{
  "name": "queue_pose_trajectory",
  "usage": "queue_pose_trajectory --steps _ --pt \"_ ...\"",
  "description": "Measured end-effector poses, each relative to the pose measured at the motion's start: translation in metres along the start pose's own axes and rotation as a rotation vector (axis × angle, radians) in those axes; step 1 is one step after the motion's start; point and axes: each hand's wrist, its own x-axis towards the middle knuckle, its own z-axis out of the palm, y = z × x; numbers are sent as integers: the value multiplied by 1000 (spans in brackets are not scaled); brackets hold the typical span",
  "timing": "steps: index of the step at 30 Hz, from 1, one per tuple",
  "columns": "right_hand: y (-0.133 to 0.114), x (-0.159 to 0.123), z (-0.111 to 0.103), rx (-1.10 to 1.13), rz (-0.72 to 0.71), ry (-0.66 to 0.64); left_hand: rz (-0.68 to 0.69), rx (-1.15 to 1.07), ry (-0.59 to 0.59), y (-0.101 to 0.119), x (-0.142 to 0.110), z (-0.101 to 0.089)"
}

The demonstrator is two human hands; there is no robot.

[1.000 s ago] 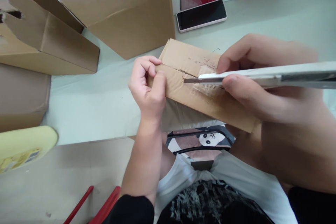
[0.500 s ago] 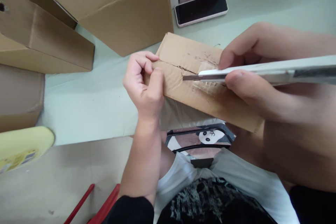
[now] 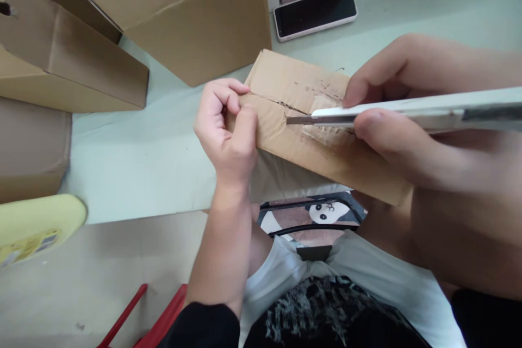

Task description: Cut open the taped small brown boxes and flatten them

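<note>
A small brown cardboard box (image 3: 285,119) rests at the near edge of the pale green table (image 3: 155,141); its top flaps meet in a dark seam with torn tape. My left hand (image 3: 226,130) grips the box's left end, fingers curled over the flap. My right hand (image 3: 408,114) is closed on a white utility knife (image 3: 408,111). The knife's metal blade (image 3: 299,119) points left and lies at the seam in the middle of the box top.
A large cardboard box (image 3: 191,16) stands behind, with more cartons (image 3: 61,60) at the left. A dark-screened phone (image 3: 315,12) lies at the back. A yellow object (image 3: 36,225) sits at the lower left. Red handles (image 3: 138,315) show below.
The blade tip stays at nearly the same spot on the seam. Both hands keep their grips; the view has only shifted slightly.
</note>
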Motion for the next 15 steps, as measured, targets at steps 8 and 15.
queue_pose_trajectory --steps 8,15 --pt "2 1 0 16 -25 -3 29 20 35 -1 1 2" --pt "-1 -1 0 16 31 -15 49 -7 40 2 1 2"
